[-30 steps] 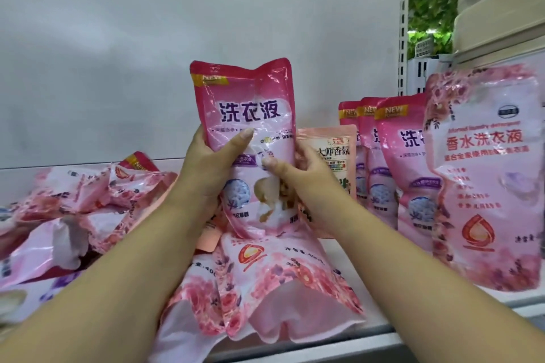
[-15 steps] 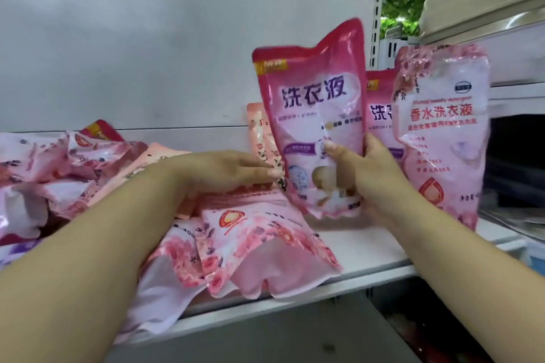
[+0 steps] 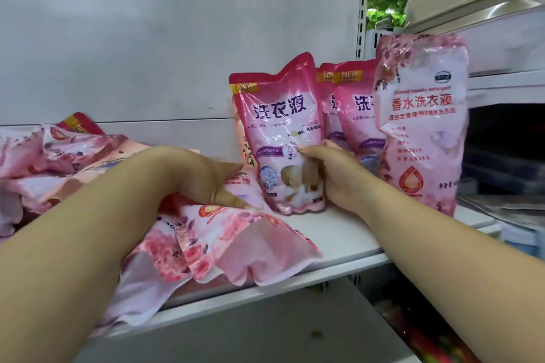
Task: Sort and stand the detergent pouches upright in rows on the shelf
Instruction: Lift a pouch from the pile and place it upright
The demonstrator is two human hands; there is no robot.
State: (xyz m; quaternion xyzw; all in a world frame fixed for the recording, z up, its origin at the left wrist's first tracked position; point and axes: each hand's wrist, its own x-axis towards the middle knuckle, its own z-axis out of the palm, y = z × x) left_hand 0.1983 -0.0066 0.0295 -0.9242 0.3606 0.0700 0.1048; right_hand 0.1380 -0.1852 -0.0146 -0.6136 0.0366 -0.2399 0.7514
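Note:
A dark pink detergent pouch (image 3: 277, 127) stands upright on the white shelf (image 3: 339, 236), and my right hand (image 3: 333, 177) grips its lower right side. Behind it to the right stand two matching dark pink pouches (image 3: 354, 115). A taller pale floral pouch (image 3: 421, 115) stands at the front right. My left hand (image 3: 206, 177) rests with straight fingers on a flat floral pouch (image 3: 236, 242) lying at the shelf's front. A peach pouch is mostly hidden behind the held one.
A heap of lying pink pouches (image 3: 59, 153) fills the shelf's left side. The white back panel (image 3: 177, 38) rises behind. A slotted upright post (image 3: 359, 9) marks the shelf's right end, with another shelving unit (image 3: 501, 97) beyond it.
My right hand has lowered the dark pink pouch onto the shelf beside the standing row. My left hand let it go earlier and now rests on the flat floral pouch.

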